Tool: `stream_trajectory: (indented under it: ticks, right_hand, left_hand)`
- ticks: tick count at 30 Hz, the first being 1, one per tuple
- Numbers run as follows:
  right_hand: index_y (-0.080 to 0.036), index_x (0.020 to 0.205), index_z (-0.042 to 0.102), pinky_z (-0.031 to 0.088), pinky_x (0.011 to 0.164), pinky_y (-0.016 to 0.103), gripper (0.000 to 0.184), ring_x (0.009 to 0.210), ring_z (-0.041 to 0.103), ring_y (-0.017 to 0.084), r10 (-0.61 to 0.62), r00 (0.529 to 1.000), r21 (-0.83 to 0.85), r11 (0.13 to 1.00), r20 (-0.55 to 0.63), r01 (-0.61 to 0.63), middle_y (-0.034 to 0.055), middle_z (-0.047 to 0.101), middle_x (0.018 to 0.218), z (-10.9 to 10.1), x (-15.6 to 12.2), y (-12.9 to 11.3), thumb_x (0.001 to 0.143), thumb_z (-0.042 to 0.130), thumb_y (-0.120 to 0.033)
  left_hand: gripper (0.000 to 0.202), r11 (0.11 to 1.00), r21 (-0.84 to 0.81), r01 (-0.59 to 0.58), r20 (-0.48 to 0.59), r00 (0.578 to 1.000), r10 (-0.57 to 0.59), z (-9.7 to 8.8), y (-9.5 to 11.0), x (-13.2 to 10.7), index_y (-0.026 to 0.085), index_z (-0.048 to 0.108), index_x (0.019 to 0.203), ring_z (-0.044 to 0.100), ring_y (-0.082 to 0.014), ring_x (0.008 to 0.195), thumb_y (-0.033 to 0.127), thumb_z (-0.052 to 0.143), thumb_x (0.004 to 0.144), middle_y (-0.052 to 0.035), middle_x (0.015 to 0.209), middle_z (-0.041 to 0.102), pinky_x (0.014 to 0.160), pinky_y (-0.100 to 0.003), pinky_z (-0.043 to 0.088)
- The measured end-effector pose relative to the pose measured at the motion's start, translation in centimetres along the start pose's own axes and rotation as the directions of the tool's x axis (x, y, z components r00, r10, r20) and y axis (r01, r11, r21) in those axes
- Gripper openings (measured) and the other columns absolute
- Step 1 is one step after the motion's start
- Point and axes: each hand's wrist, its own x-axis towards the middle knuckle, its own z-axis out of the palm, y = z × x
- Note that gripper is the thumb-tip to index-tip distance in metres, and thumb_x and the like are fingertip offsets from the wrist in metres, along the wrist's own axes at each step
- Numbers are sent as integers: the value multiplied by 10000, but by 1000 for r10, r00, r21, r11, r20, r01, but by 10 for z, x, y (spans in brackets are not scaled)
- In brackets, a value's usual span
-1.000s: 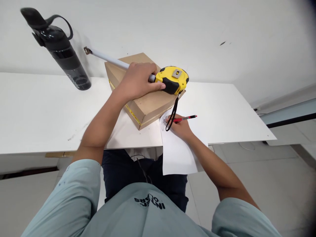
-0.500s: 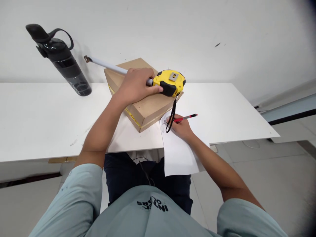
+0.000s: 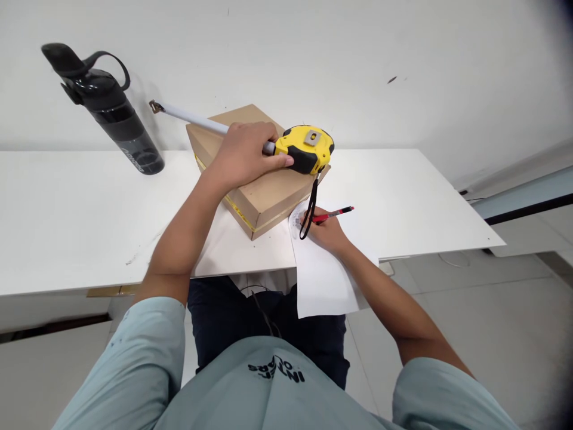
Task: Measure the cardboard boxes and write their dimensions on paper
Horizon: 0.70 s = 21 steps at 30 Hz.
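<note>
My left hand (image 3: 248,152) is closed around the extended blade of a yellow and black tape measure (image 3: 308,148), above a brown cardboard box (image 3: 273,194). The blade runs past the hand to the upper left and ends in a metal hook. From the case hangs a black wrist strap (image 3: 310,212), partly in front of my other hand. My right hand (image 3: 329,232) grips a red and black pen (image 3: 333,214) with its fingers on a white sheet of paper (image 3: 324,286). Faint marks show near the paper's top left; the pen tip is hidden.
A dark water bottle (image 3: 120,119) stands at the left on the white table (image 3: 394,197), close to the wall. The paper hangs over the table's front edge, above my lap. The box lies just left of the paper.
The pen's rear end has dipped slightly as my right hand shifts a little on the paper. My left hand keeps its hold. The whole view has shifted slightly.
</note>
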Motion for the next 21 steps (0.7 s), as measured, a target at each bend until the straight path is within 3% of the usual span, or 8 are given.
stream_trajectory:
  ticks: [8, 12, 17, 21]
  right_hand:
    - [-232, 712, 546, 385, 647, 329, 285, 693, 478, 165, 13, 999, 11, 1000, -29, -13, 13, 545, 705, 0, -1, -2, 788, 724, -441]
    - [-230, 717, 554, 387, 650, 328, 273, 696, 477, 167, 13, 999, -2, 1000, -51, -13, 15, 560, 711, 0, -3, -4, 795, 728, -425]
    - [-233, 714, 540, 381, 639, 321, 251, 684, 459, 161, 11, 999, -23, 1000, -51, -12, 5, 535, 687, 1, -3, -5, 811, 718, -382]
    - [-232, 707, 537, 381, 641, 322, 212, 684, 464, 159, 13, 999, -21, 1000, -36, -14, 4, 534, 689, 1, -3, -4, 784, 695, -351]
  left_hand:
    - [278, 999, 38, -22, 7, 1000, 22, -1, 0, -1, 244, 704, 962, 659, -259, 961, 518, 716, 915, -41, 970, 752, 943, -420, 492]
    - [229, 995, 81, -64, 18, 998, 63, -1, 1, -3, 237, 727, 1005, 668, -295, 1007, 441, 639, 947, -71, 997, 760, 1013, -472, 481]
    - [246, 988, 120, -92, 28, 996, 90, 2, -1, -3, 234, 768, 1059, 643, -360, 1193, 311, 571, 935, -102, 1054, 769, 1147, -550, 427]
    - [379, 985, 130, -117, -9, 993, 119, 6, -5, 0, 293, 781, 1184, 550, -373, 1391, 238, 518, 917, -79, 1281, 753, 1259, -606, 319]
